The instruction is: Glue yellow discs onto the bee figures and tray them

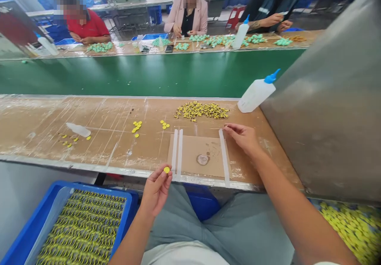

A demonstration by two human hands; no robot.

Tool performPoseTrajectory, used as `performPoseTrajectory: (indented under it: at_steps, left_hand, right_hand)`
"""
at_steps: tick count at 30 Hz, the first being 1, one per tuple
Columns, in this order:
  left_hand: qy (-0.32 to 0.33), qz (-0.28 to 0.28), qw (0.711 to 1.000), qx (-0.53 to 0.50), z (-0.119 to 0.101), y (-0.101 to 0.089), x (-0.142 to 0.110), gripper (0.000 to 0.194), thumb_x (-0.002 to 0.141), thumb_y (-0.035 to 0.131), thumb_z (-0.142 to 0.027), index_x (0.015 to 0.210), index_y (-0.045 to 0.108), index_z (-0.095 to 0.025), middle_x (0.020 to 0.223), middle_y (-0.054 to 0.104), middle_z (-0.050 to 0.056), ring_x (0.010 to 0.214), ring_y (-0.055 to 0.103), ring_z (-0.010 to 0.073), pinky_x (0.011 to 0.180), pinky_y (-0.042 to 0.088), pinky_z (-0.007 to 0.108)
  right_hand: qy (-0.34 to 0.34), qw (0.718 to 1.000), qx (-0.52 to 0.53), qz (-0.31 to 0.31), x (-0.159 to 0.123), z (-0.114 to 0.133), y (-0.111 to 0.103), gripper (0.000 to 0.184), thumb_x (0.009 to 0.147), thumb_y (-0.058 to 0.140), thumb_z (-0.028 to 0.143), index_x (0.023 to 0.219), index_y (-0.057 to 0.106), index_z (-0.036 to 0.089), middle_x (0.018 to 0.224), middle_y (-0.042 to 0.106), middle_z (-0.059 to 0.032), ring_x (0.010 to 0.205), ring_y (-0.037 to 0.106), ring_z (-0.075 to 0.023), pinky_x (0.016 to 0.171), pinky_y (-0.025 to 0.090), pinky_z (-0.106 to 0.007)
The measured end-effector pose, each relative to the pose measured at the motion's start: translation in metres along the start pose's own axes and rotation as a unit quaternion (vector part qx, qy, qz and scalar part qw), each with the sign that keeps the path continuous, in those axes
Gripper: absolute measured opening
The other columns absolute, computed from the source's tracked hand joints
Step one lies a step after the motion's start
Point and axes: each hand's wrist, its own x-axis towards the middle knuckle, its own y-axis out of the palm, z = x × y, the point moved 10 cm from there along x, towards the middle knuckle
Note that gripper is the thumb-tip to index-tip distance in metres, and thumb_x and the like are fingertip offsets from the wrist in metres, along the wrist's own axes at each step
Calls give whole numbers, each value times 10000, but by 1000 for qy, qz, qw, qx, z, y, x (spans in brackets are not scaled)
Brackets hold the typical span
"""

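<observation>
My left hand (157, 189) pinches a small yellow disc (166, 170) between thumb and fingers, just off the front edge of the table. On the right, my right hand (244, 138) is closed in a pinch near the top of a white tape strip (224, 157). A tiny dark bit shows at its fingertips, too small to name. Between the hands lies a taped-down cardboard sheet (190, 149) with a round, stained mark (203, 160). Beyond it spreads a heap of small yellow-and-dark pieces (202, 111).
A white bottle with a blue nozzle (256, 95) leans by the metal panel (333, 98). Loose yellow discs (137, 126) and a small translucent bottle (78, 129) lie leftward. Blue crate (127, 213) holds rows of yellow pieces. Across the green belt (149, 72), several people work.
</observation>
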Motion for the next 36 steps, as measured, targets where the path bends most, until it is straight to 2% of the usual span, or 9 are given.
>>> performPoseTrajectory:
  at_steps: [3,6,11,16,19,26,31,34,36]
  left_hand:
    - [-8,15,1000,-4,6,4,-1,391,563,951,-121,923,796,-115,936,793,106,747,763,143,713,629,158]
    - [-12,27,1000,-1,11,7,-2,389,576,954,-151,932,799,-132,924,794,96,731,758,127,706,626,151]
    - [-11,31,999,14,14,6,-2,380,572,961,-181,916,802,-145,924,795,85,723,751,115,681,622,138]
    - [-20,27,999,28,21,3,-1,392,567,965,-196,923,804,-152,925,796,81,719,747,108,698,623,141]
    - [-22,31,999,33,25,4,-1,380,584,959,-193,928,803,-151,939,796,83,721,746,104,703,621,139]
    - [-22,35,998,40,26,5,-1,393,590,957,-199,946,803,-145,948,796,95,730,749,111,720,621,143]
    - [-13,41,998,49,21,6,4,381,593,956,-204,938,805,-147,961,797,97,744,754,115,725,618,137]
    - [3,64,996,60,15,14,11,366,599,952,-197,933,808,-152,960,797,95,757,758,120,732,612,128]
    - [20,80,994,67,11,22,18,343,626,939,-196,940,808,-159,979,795,91,768,758,115,750,606,122]
  right_hand:
    - [-1,1000,-19,8,-3,-6,-5,499,539,945,526,835,763,167,803,745,-90,686,695,-210,670,616,-317]
    - [-13,1000,-8,-7,-6,-9,-12,507,542,933,571,803,725,190,794,744,-98,709,726,-257,687,647,-378]
    - [-63,996,-4,-66,-12,-6,-27,565,644,863,592,1032,710,212,931,755,-79,847,743,-256,755,658,-379]
    - [-100,987,-81,-92,-21,0,-34,352,702,848,456,906,779,176,933,761,-98,828,719,-241,771,630,-358]
    - [-110,984,-109,-93,-26,3,-34,301,703,838,429,860,780,179,896,761,-93,757,707,-226,745,624,-353]
    - [-103,986,-58,-121,-24,3,-37,471,706,831,514,1006,714,170,835,729,-73,698,731,-234,659,655,-352]
    - [-80,992,-11,-100,-34,7,-30,496,653,885,545,944,744,169,884,751,-95,797,747,-258,711,670,-381]
    - [-81,992,-11,-96,-63,18,-17,398,679,898,479,941,783,203,938,763,-84,866,740,-249,786,661,-377]
    - [-78,994,-7,-79,-86,24,-1,331,730,878,444,961,796,222,951,765,-79,840,735,-236,725,664,-347]
